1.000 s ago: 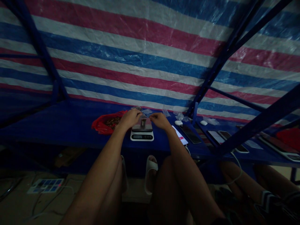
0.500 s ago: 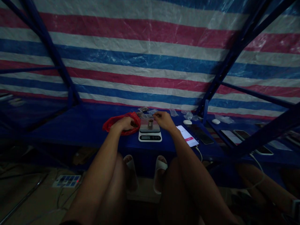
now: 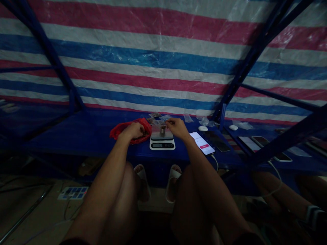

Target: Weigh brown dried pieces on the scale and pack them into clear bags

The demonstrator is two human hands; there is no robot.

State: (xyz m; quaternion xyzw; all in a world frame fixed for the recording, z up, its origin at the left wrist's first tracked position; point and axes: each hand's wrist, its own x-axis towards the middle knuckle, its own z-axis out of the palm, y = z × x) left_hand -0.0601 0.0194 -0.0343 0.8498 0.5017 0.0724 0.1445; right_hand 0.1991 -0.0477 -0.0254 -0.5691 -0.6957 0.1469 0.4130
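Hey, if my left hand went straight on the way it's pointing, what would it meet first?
Probably the small brown pieces in the red bag, right at your left hand's fingertips; then likely the bag's side nearest the scale. Depth is hard to judge here.

Counter (image 3: 94,132), blue. Digital scale (image 3: 162,145), white, central. From scale: red plastic bag (image 3: 115,132), open, nine-to-ten o'clock; clear plastic bags (image 3: 188,118), twelve to two; white earbud case (image 3: 203,128), two-to-three; lit smartphone (image 3: 200,142), three; dark smartphone (image 3: 218,141), beyond.
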